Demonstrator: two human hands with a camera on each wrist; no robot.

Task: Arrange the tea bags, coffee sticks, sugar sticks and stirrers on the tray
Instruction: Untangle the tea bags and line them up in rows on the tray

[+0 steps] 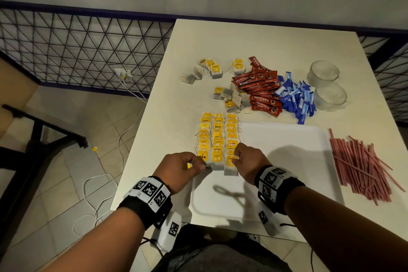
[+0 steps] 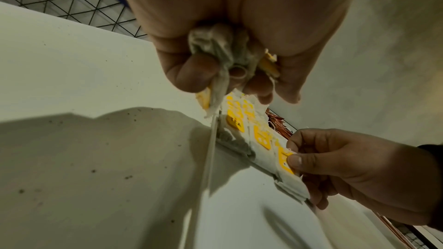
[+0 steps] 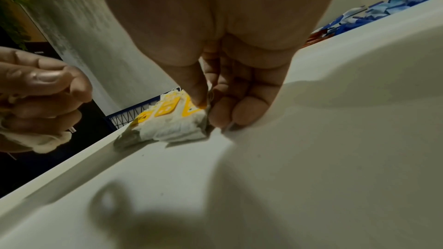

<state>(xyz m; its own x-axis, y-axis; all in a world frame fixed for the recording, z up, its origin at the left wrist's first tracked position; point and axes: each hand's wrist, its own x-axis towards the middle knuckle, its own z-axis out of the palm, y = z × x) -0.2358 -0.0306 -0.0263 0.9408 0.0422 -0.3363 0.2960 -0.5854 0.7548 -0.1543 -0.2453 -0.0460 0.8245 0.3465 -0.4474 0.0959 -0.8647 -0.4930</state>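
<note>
Tea bags with yellow tags (image 1: 217, 137) lie in three rows along the left edge of the white tray (image 1: 287, 161). My right hand (image 1: 236, 158) pinches the nearest tea bag (image 3: 177, 126) of the right-hand row at its yellow tag, thumb on top. My left hand (image 1: 198, 166), just left of the rows, grips a small bunch of tea bags (image 2: 223, 54) in its curled fingers. Loose tea bags (image 1: 228, 99), red coffee sticks (image 1: 258, 86) and blue sugar sticks (image 1: 298, 99) lie in heaps beyond the tray. Pink stirrers (image 1: 362, 165) lie to its right.
Two clear glass cups (image 1: 326, 86) stand at the back right of the white table (image 1: 167, 99). The table's left edge is close to my left hand. A wire-mesh fence (image 1: 77, 46), white cables and a fallen yellow tag (image 1: 95, 148) are on the floor side to the left.
</note>
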